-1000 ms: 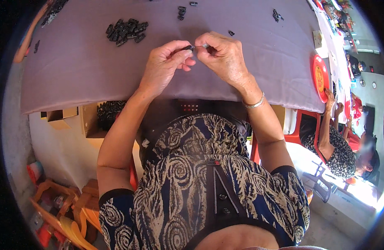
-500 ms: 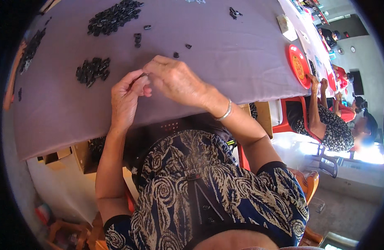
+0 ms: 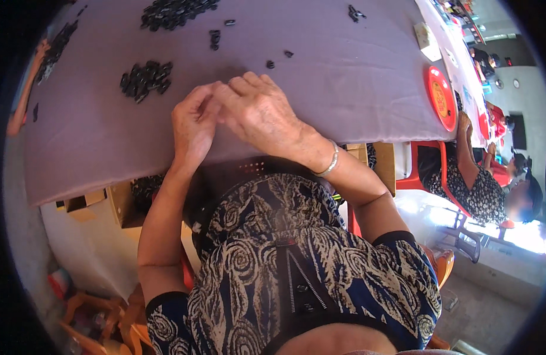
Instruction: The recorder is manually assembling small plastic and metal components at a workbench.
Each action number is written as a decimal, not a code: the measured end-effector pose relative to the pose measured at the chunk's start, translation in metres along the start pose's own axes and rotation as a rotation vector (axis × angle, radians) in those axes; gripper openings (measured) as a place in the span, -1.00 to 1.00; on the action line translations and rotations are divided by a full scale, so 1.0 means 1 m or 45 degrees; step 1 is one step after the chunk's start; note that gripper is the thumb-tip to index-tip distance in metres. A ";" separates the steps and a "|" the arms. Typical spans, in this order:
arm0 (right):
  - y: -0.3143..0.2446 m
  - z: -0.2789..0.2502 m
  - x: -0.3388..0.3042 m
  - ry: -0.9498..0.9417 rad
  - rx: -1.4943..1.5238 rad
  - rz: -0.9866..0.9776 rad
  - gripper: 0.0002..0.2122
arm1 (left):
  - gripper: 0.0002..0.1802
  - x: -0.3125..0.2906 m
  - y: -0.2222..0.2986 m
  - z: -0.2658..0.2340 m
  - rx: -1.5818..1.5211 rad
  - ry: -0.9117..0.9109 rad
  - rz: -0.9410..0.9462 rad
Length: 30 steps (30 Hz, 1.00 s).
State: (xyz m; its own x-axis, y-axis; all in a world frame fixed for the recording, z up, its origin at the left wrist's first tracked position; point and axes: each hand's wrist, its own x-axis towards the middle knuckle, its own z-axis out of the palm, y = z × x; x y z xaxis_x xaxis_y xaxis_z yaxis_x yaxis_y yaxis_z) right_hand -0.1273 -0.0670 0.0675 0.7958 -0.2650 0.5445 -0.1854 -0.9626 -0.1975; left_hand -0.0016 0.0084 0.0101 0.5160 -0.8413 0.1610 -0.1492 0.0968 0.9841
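My left hand (image 3: 194, 125) and my right hand (image 3: 260, 113) meet fingertip to fingertip above the near part of the cloth-covered table (image 3: 356, 89). Both are closed in a pinch, and whatever they hold is hidden behind the fingers. Just beyond my left hand lies a small heap of black plastic pieces (image 3: 145, 80). Farther off is a larger heap of similar black parts (image 3: 175, 13). A few single black pieces (image 3: 214, 40) lie between the heaps and my hands, and two tiny ones (image 3: 270, 64) rest beyond my right hand.
A red round tray (image 3: 441, 97) and a white box (image 3: 427, 41) stand on the right side. Past them a co-worker's arm (image 3: 467, 145) reaches to the table. At the left edge another person's arm (image 3: 21, 97) lies near more black parts (image 3: 57, 50). Cardboard boxes (image 3: 126, 204) sit below the table edge.
My hands have drawn closer together, the right one now covering the left fingertips. The whole view has shifted, so the table and heaps appear higher and farther right.
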 end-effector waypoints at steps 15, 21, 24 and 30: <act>0.093 -0.008 -0.020 0.093 0.305 0.497 -0.87 | -0.79 0.005 0.002 -0.006 -0.568 -0.158 -0.198; 0.100 -0.004 -0.009 -0.135 0.054 0.213 -0.86 | -0.76 0.005 0.005 -0.005 -0.524 -0.153 -0.220; 0.103 -0.001 -0.005 -0.186 0.038 0.211 -0.86 | -0.76 0.004 0.007 -0.005 -0.500 -0.161 -0.231; 0.101 0.002 0.001 -0.164 0.157 0.326 -0.88 | -0.76 0.006 0.007 -0.006 -0.483 -0.207 -0.207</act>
State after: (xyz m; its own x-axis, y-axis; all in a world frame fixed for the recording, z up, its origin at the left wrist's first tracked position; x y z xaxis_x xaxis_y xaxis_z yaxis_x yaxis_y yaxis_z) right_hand -0.1440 -0.1639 0.0462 0.8004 -0.4808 0.3581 -0.3241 -0.8495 -0.4163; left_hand 0.0055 0.0071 0.0183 0.3635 -0.9314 0.0173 0.2587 0.1188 0.9586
